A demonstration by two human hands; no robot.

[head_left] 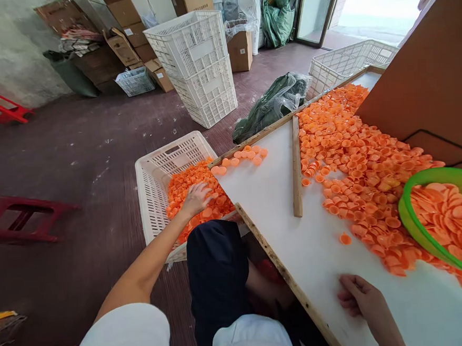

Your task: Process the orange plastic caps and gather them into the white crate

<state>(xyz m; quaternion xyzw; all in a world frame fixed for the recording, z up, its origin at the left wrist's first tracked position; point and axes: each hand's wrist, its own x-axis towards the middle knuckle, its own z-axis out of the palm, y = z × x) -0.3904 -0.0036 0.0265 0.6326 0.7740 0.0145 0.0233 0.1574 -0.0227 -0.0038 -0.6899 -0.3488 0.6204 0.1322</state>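
Note:
My left hand is open, fingers spread, over orange cup-shaped plastic pieces heaped in a white plastic crate on the floor. I cannot tell whether its fingertips touch the heap. My right hand is closed loosely near the white tabletop, thumb beside the curled fingers, and nothing shows in it. A single orange piece lies just beyond that hand. Farther up the table spreads a big pile of the same orange pieces. A few lie at the table's left corner.
A green basin of flat orange discs stands at the right. A wooden strip crosses the tabletop, and wooden edging runs along its rim. Stacked white crates, a green sack and a red stool stand on the floor.

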